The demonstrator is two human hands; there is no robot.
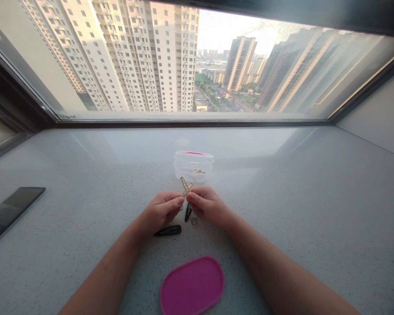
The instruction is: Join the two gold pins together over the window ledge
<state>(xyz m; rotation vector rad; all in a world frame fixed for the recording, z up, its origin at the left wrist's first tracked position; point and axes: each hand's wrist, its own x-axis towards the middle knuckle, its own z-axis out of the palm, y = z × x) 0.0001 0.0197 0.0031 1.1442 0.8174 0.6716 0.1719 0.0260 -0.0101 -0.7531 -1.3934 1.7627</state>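
My left hand (162,211) and my right hand (207,204) meet in the middle of the grey sill, both pinched on thin gold hair clips (185,185) that cross in an X above my fingertips. Just beyond them stands a small clear plastic container (193,166) with another clip inside. A black snap clip (168,230) lies on the sill under my left hand. A second black clip (188,212) and a small ring (194,221) lie below my right hand. The pink oval lid (192,286) rests near me, between my forearms.
A dark phone (9,211) lies at the left edge of the speckled sill (298,201). A wide window (197,65) with a dark frame runs along the far side. A white wall rises at the right.
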